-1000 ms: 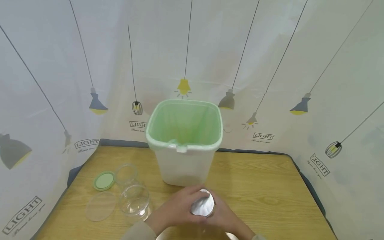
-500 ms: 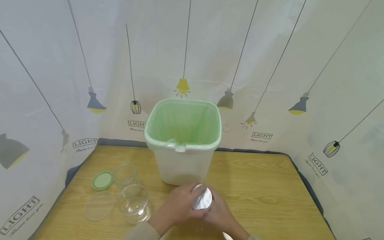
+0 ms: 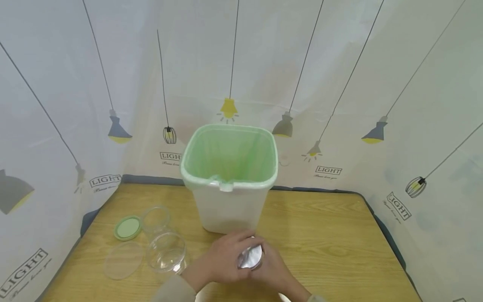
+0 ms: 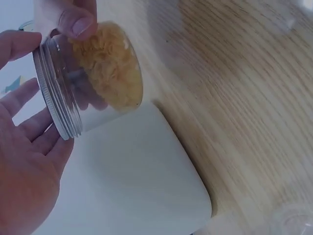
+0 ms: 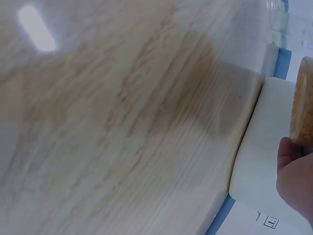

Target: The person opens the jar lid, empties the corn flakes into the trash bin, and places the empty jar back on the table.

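Note:
A clear jar (image 4: 110, 73) with orange-yellow, crinkled pieces inside is held up between both hands, in front of the bin. Its silver screw lid (image 3: 252, 256) faces up toward the head camera. My left hand (image 3: 224, 259) grips the lid, fingertips and thumb spread around the ridged rim in the left wrist view. Around the clear body, my right hand (image 3: 274, 270) holds the jar; its thumb (image 4: 80, 24) presses on the side. The right wrist view catches only the jar's edge and part of that hand. Screw threads show just below the lid.
A pale green bin (image 3: 230, 205) with a liner stands behind the hands. At left are two clear containers, one nearer (image 3: 166, 253) and one farther (image 3: 155, 218), a green-rimmed lid (image 3: 127, 227) and a clear disc (image 3: 123, 260). A lamp-print curtain (image 3: 339, 84) surrounds the wooden table (image 3: 332, 251).
Both hands rose a little with the jar, then came back down slightly. The left fingers have shifted on the lid and cover more of its top edge. The head view drifted slightly.

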The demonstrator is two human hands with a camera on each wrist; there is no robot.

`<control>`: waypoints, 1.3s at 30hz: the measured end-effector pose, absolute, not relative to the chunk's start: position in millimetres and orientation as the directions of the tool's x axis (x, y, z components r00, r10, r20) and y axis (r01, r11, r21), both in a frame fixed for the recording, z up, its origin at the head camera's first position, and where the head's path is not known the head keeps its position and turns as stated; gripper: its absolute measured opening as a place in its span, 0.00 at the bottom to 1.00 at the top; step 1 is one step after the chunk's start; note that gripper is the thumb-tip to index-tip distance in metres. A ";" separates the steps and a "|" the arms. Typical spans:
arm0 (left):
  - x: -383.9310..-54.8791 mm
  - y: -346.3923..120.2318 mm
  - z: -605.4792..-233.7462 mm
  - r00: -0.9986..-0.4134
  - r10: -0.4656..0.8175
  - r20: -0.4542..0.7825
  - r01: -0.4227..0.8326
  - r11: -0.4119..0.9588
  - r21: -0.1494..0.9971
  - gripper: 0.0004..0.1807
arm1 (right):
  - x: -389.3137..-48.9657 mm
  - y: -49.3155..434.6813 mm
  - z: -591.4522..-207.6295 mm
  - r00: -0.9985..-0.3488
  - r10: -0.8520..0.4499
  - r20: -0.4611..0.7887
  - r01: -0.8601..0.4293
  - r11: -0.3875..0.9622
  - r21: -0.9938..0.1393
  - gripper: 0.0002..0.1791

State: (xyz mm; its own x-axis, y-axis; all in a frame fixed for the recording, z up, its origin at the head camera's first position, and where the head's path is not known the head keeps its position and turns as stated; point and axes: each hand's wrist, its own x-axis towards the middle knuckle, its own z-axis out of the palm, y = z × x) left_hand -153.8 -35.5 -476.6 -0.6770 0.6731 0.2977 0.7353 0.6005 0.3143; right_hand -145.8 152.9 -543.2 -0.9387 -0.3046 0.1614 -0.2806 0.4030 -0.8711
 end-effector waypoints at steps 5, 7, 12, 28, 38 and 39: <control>-153.9 -34.4 -478.0 -0.722 0.625 0.298 0.692 0.659 0.295 0.33 | -146.5 152.4 -544.8 -0.925 -0.331 0.189 -0.321 0.411 -0.853 0.44; -152.9 -32.0 -480.4 -0.745 0.582 0.325 0.662 0.704 0.257 0.31 | -146.6 152.1 -544.2 -0.928 -0.325 0.182 -0.315 0.425 -0.848 0.43; -150.1 -26.6 -486.4 -0.767 0.503 0.398 0.591 0.795 0.137 0.31 | -146.7 151.2 -543.6 -0.929 -0.319 0.189 -0.319 0.428 -0.846 0.45; -154.9 -38.4 -484.0 -0.642 0.687 0.340 0.765 0.604 0.224 0.34 | -148.5 154.2 -545.0 -0.902 -0.375 0.213 -0.352 0.355 -0.866 0.48; -156.1 -33.6 -484.0 -0.738 0.546 0.397 0.650 0.732 0.203 0.35 | -151.5 150.6 -539.6 -0.923 -0.317 0.218 -0.338 0.394 -0.855 0.43; -155.8 -34.0 -483.1 -0.742 0.558 0.372 0.655 0.722 0.223 0.36 | -151.3 150.6 -539.7 -0.921 -0.323 0.217 -0.340 0.395 -0.854 0.43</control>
State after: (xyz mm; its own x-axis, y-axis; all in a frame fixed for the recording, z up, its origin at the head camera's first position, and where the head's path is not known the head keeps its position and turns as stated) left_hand -155.8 -34.0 -483.1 -0.7421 0.5578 0.3717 0.6546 0.7224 0.2228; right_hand -151.3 150.6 -539.7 -0.9212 -0.3225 0.2175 -0.3397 0.3946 -0.8538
